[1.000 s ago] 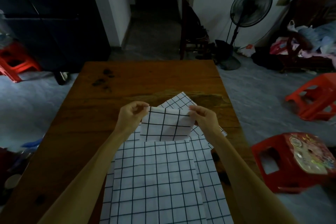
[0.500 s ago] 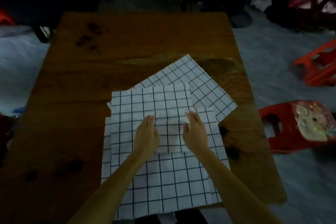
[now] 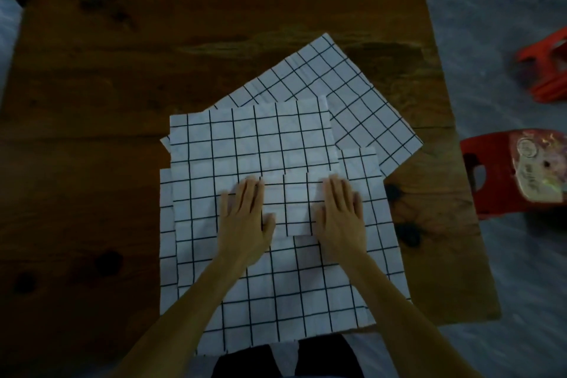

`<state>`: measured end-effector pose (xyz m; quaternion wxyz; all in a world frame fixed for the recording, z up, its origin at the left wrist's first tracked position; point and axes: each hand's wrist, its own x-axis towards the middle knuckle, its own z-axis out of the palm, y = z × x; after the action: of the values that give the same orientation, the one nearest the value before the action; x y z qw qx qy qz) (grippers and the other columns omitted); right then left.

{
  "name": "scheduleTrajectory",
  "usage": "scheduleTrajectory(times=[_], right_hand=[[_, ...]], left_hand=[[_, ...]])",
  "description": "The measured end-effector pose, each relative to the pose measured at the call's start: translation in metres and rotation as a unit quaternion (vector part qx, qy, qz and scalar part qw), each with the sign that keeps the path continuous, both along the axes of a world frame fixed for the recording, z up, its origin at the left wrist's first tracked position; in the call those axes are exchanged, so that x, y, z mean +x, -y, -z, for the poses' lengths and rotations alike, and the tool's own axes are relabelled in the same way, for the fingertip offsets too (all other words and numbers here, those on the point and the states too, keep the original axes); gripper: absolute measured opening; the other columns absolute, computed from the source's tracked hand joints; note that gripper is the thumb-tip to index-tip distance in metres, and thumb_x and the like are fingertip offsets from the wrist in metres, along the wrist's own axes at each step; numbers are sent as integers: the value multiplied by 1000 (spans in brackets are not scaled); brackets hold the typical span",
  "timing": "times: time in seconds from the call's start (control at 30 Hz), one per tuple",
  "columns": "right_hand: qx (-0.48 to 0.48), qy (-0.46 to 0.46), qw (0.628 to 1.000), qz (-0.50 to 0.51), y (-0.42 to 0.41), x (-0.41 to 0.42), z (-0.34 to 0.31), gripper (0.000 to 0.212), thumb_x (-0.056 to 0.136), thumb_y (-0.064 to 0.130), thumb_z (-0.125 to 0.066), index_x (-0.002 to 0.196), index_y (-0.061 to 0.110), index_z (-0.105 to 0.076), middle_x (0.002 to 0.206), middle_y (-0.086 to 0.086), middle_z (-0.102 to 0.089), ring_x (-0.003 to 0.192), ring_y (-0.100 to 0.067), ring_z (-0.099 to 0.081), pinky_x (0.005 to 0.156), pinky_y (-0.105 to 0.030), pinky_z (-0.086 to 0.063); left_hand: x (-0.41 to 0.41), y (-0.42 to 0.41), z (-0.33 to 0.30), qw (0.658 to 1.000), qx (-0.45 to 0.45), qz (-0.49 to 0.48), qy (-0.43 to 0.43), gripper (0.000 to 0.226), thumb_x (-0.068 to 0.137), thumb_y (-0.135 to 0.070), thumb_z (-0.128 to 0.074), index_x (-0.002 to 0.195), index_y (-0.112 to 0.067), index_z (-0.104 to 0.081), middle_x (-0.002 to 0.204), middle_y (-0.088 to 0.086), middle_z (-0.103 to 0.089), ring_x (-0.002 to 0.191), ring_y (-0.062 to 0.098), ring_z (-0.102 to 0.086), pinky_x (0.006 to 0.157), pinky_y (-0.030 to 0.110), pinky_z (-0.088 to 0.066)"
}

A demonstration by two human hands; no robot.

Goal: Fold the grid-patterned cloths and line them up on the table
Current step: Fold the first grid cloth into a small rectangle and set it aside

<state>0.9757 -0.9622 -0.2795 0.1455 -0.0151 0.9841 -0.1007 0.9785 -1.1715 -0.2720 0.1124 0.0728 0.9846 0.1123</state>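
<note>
Wooden surface (image 3: 92, 163) carrying unfolded grid cloths (image 3: 245, 138); small folded cloth (image 3: 296, 205) lying atop them. Left hand (image 3: 245, 221) and right hand (image 3: 340, 218), fingers flat and spread, gripping nothing, are flanking it, pressing creases.

Both forearms were bare, with no sleeves in view. The left hand (image 3: 245, 218) and right hand (image 3: 340, 218) wore no rings, watch or gloves. Dark clothing (image 3: 245, 362) showed at the tabletop's near edge.
</note>
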Motion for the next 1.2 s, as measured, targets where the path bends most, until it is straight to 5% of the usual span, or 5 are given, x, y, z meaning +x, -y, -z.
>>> scheduleTrajectory(times=[0.17,0.3,0.63,0.93,1.2], right_hand=[[-22,-39,999,-31,16,-13,-17,57,99,35,-24,150,10,-16,158,-11,-4,147,-29,2,119,-48,-1],[-56,22,987,-148,54,-27,-8,71,92,50,-11,149,12,6,155,-6,14,147,-26,13,117,-37,14],[-14,-11,999,-33,-13,-15,-4,59,99,42,-11,151,16,4,161,-6,-2,147,-19,12,120,-41,5],[-72,-6,985,-159,51,-19,-3,64,96,41,-14,151,8,-11,160,-9,-10,147,-22,6,120,-38,7],[-46,-4,997,-60,3,-16,-4,57,100,39,-7,152,17,-1,161,-2,4,147,-18,13,119,-37,8]], left_hand=[[-14,-20,-14,999,29,-6,-14,62,92,-36,-34,146,-7,-23,155,17,-18,144,28,-10,116,48,-10],[-18,-36,0,999,5,23,26,83,86,-41,-52,147,-6,-8,154,17,-7,143,30,-3,116,48,-6],[-4,3,3,999,-28,-42,10,72,94,-53,-9,149,-6,-10,157,12,-9,145,24,-4,117,46,-1],[-14,-29,4,999,-20,41,-4,67,86,-33,-52,142,-1,-33,147,20,-35,138,33,-32,111,53,-28],[-7,0,1,999,-23,-32,7,61,96,-39,-13,148,-7,-17,156,12,-18,144,27,-13,117,50,-10]])
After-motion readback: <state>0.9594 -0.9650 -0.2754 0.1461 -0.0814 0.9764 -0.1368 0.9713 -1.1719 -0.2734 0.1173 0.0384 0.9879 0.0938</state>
